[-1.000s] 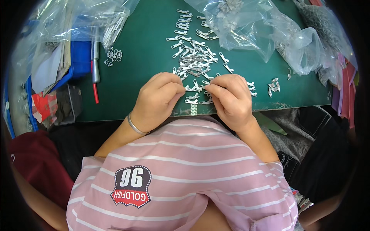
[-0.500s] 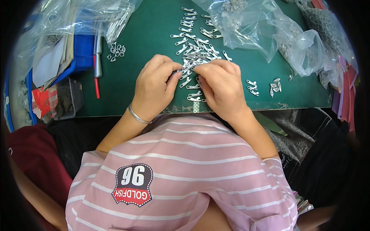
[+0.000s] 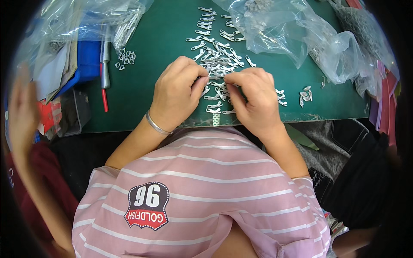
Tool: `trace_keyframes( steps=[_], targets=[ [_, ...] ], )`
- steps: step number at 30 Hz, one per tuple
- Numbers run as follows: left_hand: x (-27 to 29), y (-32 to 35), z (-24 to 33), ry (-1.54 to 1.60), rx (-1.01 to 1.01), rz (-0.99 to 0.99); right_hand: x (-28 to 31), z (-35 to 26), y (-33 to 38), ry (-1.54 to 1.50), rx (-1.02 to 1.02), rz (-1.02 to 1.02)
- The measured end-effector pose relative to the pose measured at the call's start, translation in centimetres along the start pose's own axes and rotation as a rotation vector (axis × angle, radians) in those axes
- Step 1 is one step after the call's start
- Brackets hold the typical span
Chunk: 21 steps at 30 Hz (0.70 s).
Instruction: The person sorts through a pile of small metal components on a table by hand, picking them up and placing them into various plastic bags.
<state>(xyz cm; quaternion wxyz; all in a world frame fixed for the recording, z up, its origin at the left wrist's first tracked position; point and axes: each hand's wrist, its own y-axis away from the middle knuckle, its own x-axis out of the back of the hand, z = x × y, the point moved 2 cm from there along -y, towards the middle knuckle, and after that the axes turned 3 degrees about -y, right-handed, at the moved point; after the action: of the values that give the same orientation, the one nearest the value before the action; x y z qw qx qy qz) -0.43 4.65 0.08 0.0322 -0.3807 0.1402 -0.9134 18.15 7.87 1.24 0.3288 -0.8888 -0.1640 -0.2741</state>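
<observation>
- Head view: we're looking straight down at a green-topped counter (image 3: 167, 30), and both hands are over the scatter of small silver metal clips (image 3: 215, 56) spread across its middle.
- The left hand (image 3: 177, 92) is curled, its thumb and fingertips (image 3: 200, 82) pinched together at the near edge of the clip pile; the grip is nearly closed, though we cannot tell for sure what sits inside it.
- The right hand (image 3: 254, 96) mirrors it, fingers bent in, fingertips meeting the left hand's right above the clips. Grip tight, contents hidden from us.
- A thin silver bangle (image 3: 155, 124) rides the left wrist.
- The clips lie in loose rows from the far side of the counter down to the hands, and a few more rest just below the fingers near the counter's front edge.
- A small separate cluster of silver clips (image 3: 305, 93) sits to the right, well apart from the pile.
- Crumpled clear plastic bags (image 3: 301, 34) fill the far right.
- On the left, a tool with a red tip and silver handle (image 3: 104, 73) lies beside a blue tray (image 3: 86, 60).
- Near it, a little heap of silver rings (image 3: 126, 58).
- In the foreground, the pink striped shirt (image 3: 202, 193).
</observation>
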Motion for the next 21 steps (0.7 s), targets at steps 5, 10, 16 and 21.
trace_keyframes(
  steps=[5, 10, 16, 21],
  targets=[
    [0.1, 0.1, -0.2, -0.016, 0.005, 0.007, -1.1, -0.2, -0.2, 0.064, 0.006, -0.131],
    [0.1, 0.3, -0.2, -0.003, 0.009, 0.013, -0.7, 0.1, 0.0, 0.043, 0.047, -0.094],
    [0.2, 0.3, -0.4, 0.017, 0.019, 0.0, 4.8, 1.4, 1.2, 0.066, 0.019, 0.01],
    [0.2, 0.2, 0.2, 0.096, 0.089, 0.01, 7.4, 1.4, 3.6, 0.117, 0.029, -0.183]
  ],
)
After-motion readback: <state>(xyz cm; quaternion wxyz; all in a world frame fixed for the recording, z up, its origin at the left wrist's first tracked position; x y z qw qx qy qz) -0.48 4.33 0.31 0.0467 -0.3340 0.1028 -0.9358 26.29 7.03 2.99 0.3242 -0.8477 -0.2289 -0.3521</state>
